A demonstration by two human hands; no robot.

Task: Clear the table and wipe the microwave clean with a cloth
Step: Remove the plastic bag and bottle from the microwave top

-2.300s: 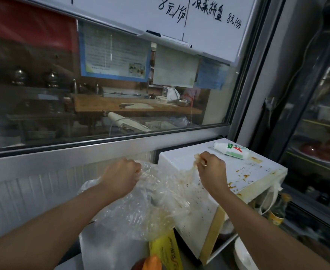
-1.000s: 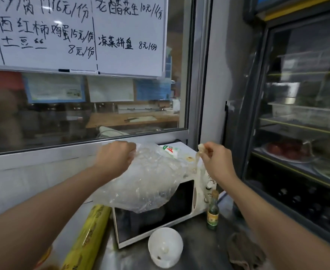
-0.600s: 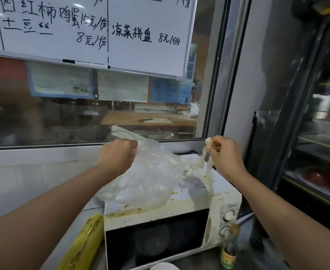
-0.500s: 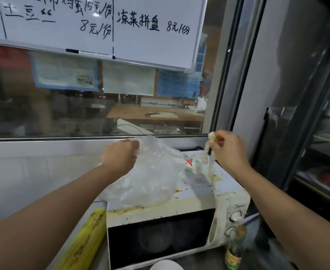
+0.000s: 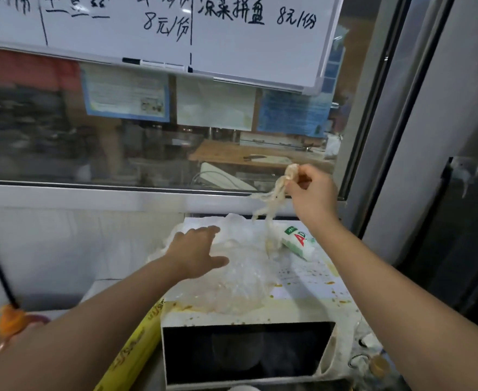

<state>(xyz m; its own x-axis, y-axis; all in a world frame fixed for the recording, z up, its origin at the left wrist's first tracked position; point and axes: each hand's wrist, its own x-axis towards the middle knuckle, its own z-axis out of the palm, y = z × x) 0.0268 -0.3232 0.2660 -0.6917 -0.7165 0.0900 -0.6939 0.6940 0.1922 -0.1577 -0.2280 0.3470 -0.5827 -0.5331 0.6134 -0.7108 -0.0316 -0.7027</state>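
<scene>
Clear plastic bag (image 5: 240, 280) is laid on stained microwave (image 5: 302, 280) top, pressed by left hand (image 5: 196, 253), fingers spread. Bag's twisted handle (image 5: 274, 198) is pinched up by right hand (image 5: 309, 193). White packet (image 5: 298, 242) lies beside it.

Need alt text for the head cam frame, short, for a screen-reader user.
A person's left hand rests open on a crumpled clear plastic bag atop a stained white microwave, while the right hand pinches the bag's stretched, twisted end raised above it. A small white packet lies on the microwave top; a yellow roll leans at its left.
</scene>
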